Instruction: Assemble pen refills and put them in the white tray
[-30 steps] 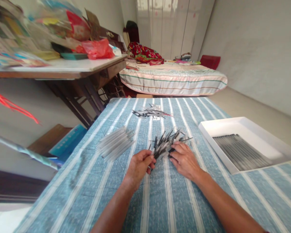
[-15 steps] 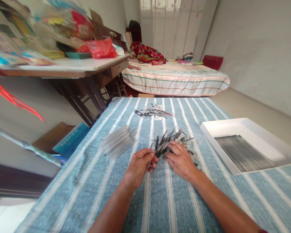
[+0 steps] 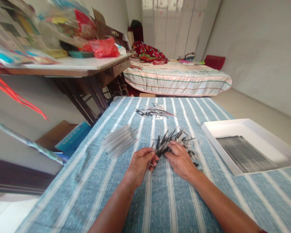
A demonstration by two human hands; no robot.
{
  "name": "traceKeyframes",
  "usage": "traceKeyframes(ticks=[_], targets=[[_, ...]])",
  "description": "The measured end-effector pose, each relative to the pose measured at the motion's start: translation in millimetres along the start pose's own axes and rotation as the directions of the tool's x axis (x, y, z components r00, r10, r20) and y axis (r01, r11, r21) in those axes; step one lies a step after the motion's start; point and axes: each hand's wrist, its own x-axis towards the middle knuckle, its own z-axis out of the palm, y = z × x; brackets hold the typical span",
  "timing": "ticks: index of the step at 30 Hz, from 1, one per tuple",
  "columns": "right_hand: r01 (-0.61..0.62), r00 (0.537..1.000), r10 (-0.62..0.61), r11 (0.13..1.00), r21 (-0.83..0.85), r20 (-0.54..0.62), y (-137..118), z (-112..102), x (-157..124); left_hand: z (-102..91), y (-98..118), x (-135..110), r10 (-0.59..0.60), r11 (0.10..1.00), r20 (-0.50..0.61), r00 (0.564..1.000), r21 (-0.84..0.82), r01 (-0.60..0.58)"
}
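A loose heap of thin black and pale grey sticks (image 3: 163, 140) lies on the striped cloth; they look like pen refills, but I cannot be sure. My left hand (image 3: 142, 161) is at the heap's near left edge, thumb and forefinger pinched on a thin dark-tipped stick (image 3: 152, 145). Over the heap's near right side rests my right hand (image 3: 180, 160), its thumb and fingers apart and touching the sticks. Some of its fingertips are hidden among them. Left of the hands, a flat bundle of grey translucent sticks (image 3: 120, 140) lies with its pieces side by side.
At the right stands a shallow white box (image 3: 264, 129) with a row of dark grey sticks (image 3: 244, 153) inside. Farther back lies a small pile of black and clear pieces (image 3: 154, 111). A cluttered side table (image 3: 99, 63) stands at the left, with a bed (image 3: 179, 77) beyond.
The view has shifted slightly, moving the surroundings a little to the right. Both hands stay at the heap in nearly the same pose, with only a slight shift of the right fingers.
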Motion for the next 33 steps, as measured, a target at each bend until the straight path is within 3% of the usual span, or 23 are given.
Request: traceKeyframes(ticks=[7,17,23,33], targets=[[0.052,0.996,-0.041,0.987,-0.150,0.078,-8,-4,7,1.8,2,-2,-0.015,1.000,-0.015,1.000,0.025,0.015],[0.060,0.988,-0.030,0.978,-0.200,0.150,-16,-14,9,1.8,4,-4,-0.036,0.994,-0.047,0.998,0.097,0.041],[0.118,0.982,-0.090,0.979,-0.164,0.165,-13,-18,8,1.4,11,-7,0.092,0.981,-0.135,0.987,0.180,-0.067],[0.136,0.976,-0.111,0.983,-0.126,0.190,-11,-20,9,-7.9,13,0,0.028,0.980,-0.170,0.985,-0.188,-0.060]])
